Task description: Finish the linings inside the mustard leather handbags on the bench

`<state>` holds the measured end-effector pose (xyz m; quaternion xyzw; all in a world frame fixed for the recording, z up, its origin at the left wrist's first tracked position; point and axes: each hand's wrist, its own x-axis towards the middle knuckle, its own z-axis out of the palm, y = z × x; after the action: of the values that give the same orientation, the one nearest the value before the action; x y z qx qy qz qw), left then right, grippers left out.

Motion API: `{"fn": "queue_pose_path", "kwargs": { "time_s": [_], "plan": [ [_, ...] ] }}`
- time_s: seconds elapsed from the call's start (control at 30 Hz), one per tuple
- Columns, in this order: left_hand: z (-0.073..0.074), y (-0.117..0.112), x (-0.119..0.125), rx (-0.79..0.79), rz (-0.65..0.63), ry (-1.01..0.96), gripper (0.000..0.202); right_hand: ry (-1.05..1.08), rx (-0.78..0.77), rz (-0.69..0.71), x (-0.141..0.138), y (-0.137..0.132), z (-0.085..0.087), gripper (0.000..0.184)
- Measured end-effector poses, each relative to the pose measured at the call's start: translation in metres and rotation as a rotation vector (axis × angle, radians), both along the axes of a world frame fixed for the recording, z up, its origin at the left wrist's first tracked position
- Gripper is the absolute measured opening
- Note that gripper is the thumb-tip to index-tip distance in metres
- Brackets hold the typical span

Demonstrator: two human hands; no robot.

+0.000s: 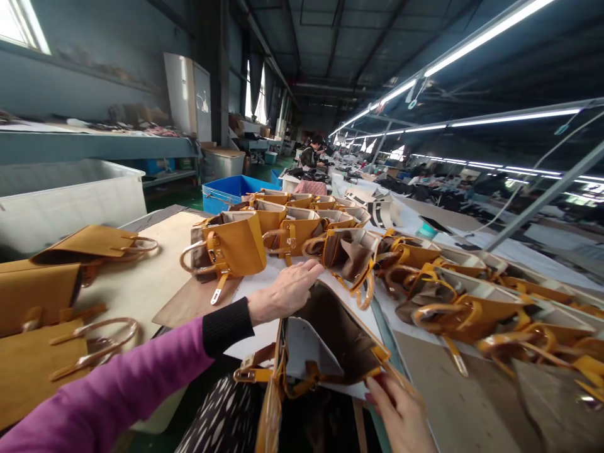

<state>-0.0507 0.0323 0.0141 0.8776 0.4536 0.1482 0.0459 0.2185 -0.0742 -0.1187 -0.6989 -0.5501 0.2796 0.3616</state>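
Note:
A mustard-yellow handbag [346,327] lies tilted at the table edge before me, its mouth facing me and its brown lining showing. Something pale, grey-white, shows inside it. At the bag's far upper corner my left hand [285,289] is closed on the rim, fingers pressed together. My right hand [399,406] pinches the near right edge, the thumb on my side; some of its fingers are hidden. A strap with a metal clasp [250,375] hangs out at the bag's left. Just beyond my left hand stands another yellow handbag [231,248] with clear-wrapped handles.
Rows of similar handbags [476,308] fill the table's right side and back. More yellow bag pieces [42,352] lie at left on a pale board [155,251]. A blue bin [233,189] and a white tub [70,201] stand beyond. A co-worker [313,154] sits far back.

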Motion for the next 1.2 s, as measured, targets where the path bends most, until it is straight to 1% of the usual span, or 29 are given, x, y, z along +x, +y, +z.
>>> {"fn": "queue_pose_path", "kwargs": {
  "time_s": [0.07,0.1,0.13,0.2,0.23,0.27,0.3,0.33,0.4,0.5,0.6,0.7,0.8,0.87,0.93,0.97,1.03,1.13,1.2],
  "plan": [
    [0.001,0.002,0.0,0.07,-0.141,-0.011,0.038,-0.148,-0.001,-0.018,0.001,-0.006,0.017,0.047],
    [0.002,0.003,0.0,0.088,-0.189,0.001,0.035,-0.239,0.019,-0.047,0.0,-0.008,0.025,0.049],
    [0.003,0.004,0.002,0.091,-0.215,0.018,0.032,-0.338,0.074,-0.095,-0.003,-0.008,0.031,0.053],
    [0.005,0.005,0.006,0.079,-0.198,0.05,0.026,-0.518,0.263,-0.185,-0.013,-0.005,0.041,0.063],
    [0.006,0.005,0.009,0.074,-0.171,0.065,0.024,-0.591,0.37,-0.2,-0.018,0.0,0.045,0.067],
    [0.007,0.004,0.011,0.071,-0.143,0.081,0.023,-0.643,0.462,-0.196,-0.023,0.005,0.047,0.069],
    [0.008,0.004,0.014,0.069,-0.118,0.101,0.021,-0.673,0.514,-0.168,-0.028,0.011,0.048,0.068],
    [0.009,0.003,0.016,0.068,-0.099,0.125,0.02,-0.688,0.525,-0.126,-0.031,0.017,0.048,0.064],
    [0.01,0.001,0.02,0.064,-0.076,0.172,0.017,-0.702,0.493,-0.05,-0.035,0.027,0.046,0.052],
    [0.01,0.003,0.023,0.054,-0.065,0.206,0.017,-0.736,0.472,-0.007,-0.037,0.037,0.043,0.037],
    [0.006,0.012,0.025,0.057,-0.068,0.196,0.013,-0.707,0.465,0.042,-0.036,0.042,0.045,0.028],
    [-0.004,0.025,0.025,0.019,-0.106,0.087,0.007,-0.65,0.413,0.084,-0.029,0.047,0.053,0.023],
    [-0.014,0.034,0.021,-0.046,-0.228,-0.106,0.009,-0.54,0.333,0.094,-0.016,0.054,0.062,0.022],
    [-0.019,0.037,0.018,-0.064,-0.289,-0.194,0.009,-0.458,0.295,0.108,-0.008,0.059,0.065,0.022],
    [-0.022,0.038,0.016,-0.062,-0.293,-0.234,0.009,-0.433,0.287,0.123,-0.006,0.064,0.064,0.023],
    [-0.023,0.039,0.015,-0.057,-0.287,-0.242,0.009,-0.452,0.308,0.127,-0.006,0.067,0.063,0.023],
    [-0.023,0.041,0.014,-0.045,-0.283,-0.248,0.01,-0.543,0.402,0.131,-0.012,0.069,0.06,0.022],
    [-0.022,0.042,0.015,-0.04,-0.292,-0.242,0.012,-0.743,0.592,0.152,-0.024,0.071,0.058,0.025],
    [-0.02,0.041,0.016,-0.043,-0.258,-0.234,0.012,-0.872,0.661,0.163,-0.03,0.071,0.059,0.028]
  ]
}}
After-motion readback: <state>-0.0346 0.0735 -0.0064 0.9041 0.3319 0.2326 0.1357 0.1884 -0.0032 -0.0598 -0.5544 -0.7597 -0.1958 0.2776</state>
